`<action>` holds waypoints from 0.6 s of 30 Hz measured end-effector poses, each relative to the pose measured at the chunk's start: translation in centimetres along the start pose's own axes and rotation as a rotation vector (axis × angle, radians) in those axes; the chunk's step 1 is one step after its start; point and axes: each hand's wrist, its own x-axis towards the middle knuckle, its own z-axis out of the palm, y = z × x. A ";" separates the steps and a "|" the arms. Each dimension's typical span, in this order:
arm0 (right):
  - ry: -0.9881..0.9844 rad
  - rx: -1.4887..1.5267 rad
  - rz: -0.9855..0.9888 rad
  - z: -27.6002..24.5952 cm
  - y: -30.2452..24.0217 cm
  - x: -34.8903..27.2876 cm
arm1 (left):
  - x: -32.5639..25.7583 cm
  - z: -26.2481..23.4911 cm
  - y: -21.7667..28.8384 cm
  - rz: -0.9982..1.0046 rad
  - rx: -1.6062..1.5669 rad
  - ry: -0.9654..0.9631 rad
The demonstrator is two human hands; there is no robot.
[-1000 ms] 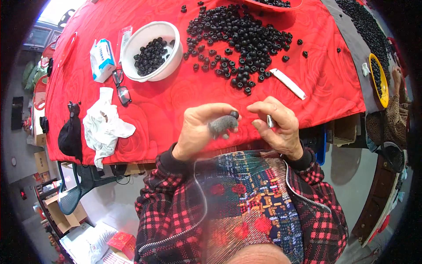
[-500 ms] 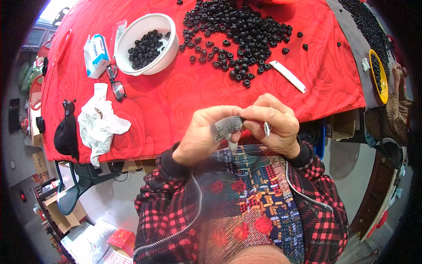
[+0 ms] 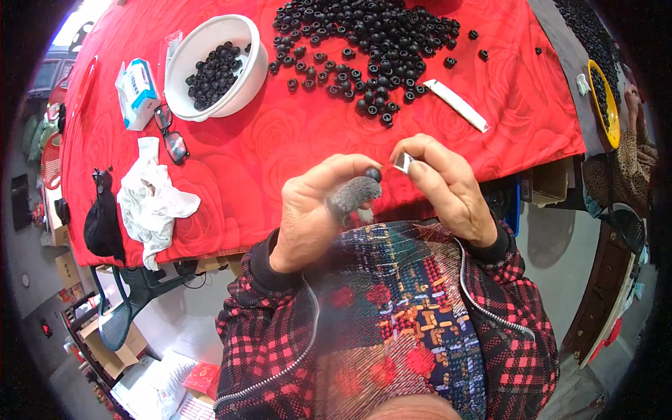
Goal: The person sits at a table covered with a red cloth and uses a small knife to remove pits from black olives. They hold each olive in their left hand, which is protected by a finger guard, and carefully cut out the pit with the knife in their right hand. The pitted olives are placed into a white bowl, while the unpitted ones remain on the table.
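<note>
My left hand (image 3: 315,210) is raised near my chest and pinches a small round black piece (image 3: 373,173) between thumb and a finger that wears a grey fabric cover (image 3: 352,196). Close to its right, my right hand (image 3: 448,185) holds a small silvery blade (image 3: 403,162) whose tip sits right beside the black piece. A large heap of the same black pieces (image 3: 371,42) lies at the far middle of the red table (image 3: 280,140). A white bowl (image 3: 245,77) at the far left holds several more of them.
On the table's left lie a blue-and-white packet (image 3: 138,91), spectacles (image 3: 169,133), a crumpled white cloth (image 3: 152,199) and a black bag (image 3: 101,217). A white flat stick (image 3: 456,105) lies right of the heap. At the far right, a yellow dish (image 3: 607,98) and another person's sleeve (image 3: 633,164).
Both hands have lifted off the table edge and come together. The right hand's blade now meets the black piece held in the left fingers.
</note>
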 end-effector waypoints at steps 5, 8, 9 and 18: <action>0.025 -0.140 -0.185 0.6 1.3 0.6 | -0.1 0.1 -0.1 0.096 0.187 0.026; 0.035 -0.163 -0.208 0.7 1.5 0.7 | 0.0 -0.2 -0.4 0.137 0.237 0.000; 0.033 -0.172 -0.208 0.8 1.5 0.8 | 0.0 -0.2 -0.5 0.131 0.227 -0.003; -0.006 -0.192 -0.187 0.5 1.7 1.0 | 0.4 0.0 -0.4 0.137 0.276 -0.003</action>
